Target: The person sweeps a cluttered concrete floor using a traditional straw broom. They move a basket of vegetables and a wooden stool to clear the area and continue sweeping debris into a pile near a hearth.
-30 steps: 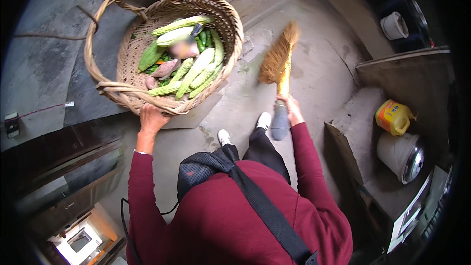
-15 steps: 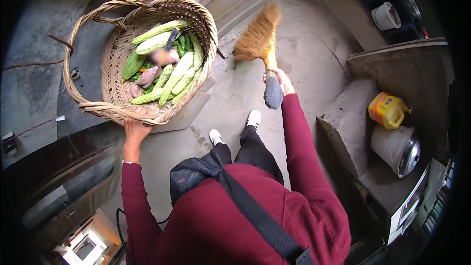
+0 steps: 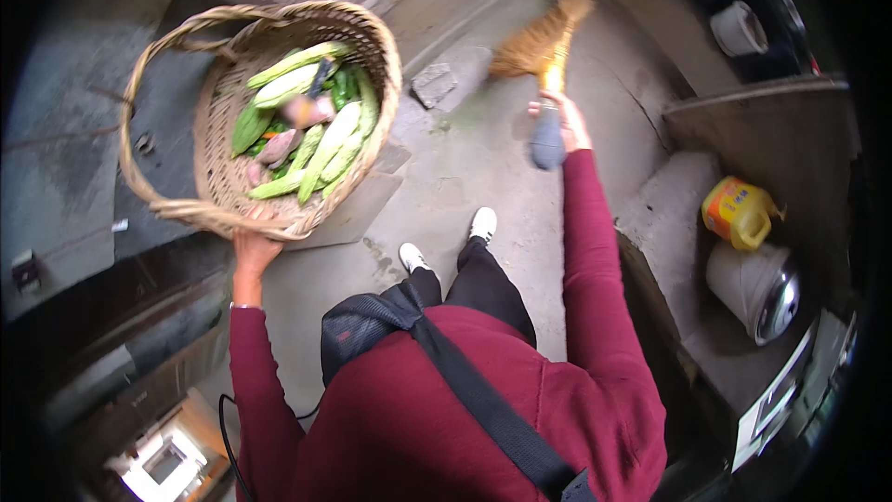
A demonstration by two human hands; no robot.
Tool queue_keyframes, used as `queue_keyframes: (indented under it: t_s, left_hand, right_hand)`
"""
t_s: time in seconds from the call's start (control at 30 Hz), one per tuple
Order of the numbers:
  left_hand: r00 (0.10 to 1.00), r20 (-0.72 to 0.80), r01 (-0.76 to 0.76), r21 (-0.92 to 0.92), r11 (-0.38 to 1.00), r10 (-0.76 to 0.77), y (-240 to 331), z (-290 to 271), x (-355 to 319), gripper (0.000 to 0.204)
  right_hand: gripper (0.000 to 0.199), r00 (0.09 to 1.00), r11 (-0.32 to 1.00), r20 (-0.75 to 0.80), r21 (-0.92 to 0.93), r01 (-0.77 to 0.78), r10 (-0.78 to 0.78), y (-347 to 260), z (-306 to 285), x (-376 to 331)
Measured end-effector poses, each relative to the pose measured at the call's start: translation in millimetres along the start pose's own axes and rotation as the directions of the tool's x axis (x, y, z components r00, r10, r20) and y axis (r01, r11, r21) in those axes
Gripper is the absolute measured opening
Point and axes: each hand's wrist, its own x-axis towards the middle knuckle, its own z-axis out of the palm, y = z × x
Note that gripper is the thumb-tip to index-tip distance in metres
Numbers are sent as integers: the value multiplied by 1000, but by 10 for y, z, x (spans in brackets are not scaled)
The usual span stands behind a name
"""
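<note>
My left hand (image 3: 255,246) grips the near rim of a woven wicker basket (image 3: 216,130), which is tilted so that its inside shows. In it lie several long pale-green ridged gourds (image 3: 333,141), green peppers (image 3: 345,88) and a few reddish tubers that look like sweet potatoes (image 3: 281,148). At the right, my right hand (image 3: 569,121) is wrapped round the handle of a short broom (image 3: 539,42) with brown bristles, a yellow neck and a dark grip end. The bristles point away from me, over the concrete floor; whether they touch it I cannot tell.
A stone block (image 3: 434,85) sits on the floor near the wall. To the right, a yellow jug (image 3: 739,212) and a pale lidded bucket (image 3: 753,279) stand by a concrete ledge (image 3: 664,214). A white pail (image 3: 739,30) is at the far right. Dark slabs (image 3: 60,167) lie at the left.
My right hand has moved the broom farther away and to the right, uncovering the stone block. The basket has shifted only slightly left, still in my left hand.
</note>
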Motion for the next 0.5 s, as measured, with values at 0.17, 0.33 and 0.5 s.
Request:
queue_keyframes:
  t_s: [0.17, 0.33, 0.5]
  left_hand:
    - [998, 3, 64, -5, 998, -64, -8, -71, 27, 26]
    - [998, 38, 58, -2, 998, -58, -72, 82, -49, 23]
    - [998, 52, -22, -9, 1000, 23, 10, 62, -1, 23]
  right_hand:
    - [25, 992, 956, -31, 272, -108, 121, 124, -610, -235]
    - [21, 963, 953, -224, 229, 198, -147, 583, 15, -524]
    - [19, 961, 946, -204, 225, 233, -188, 275, 187, -547]
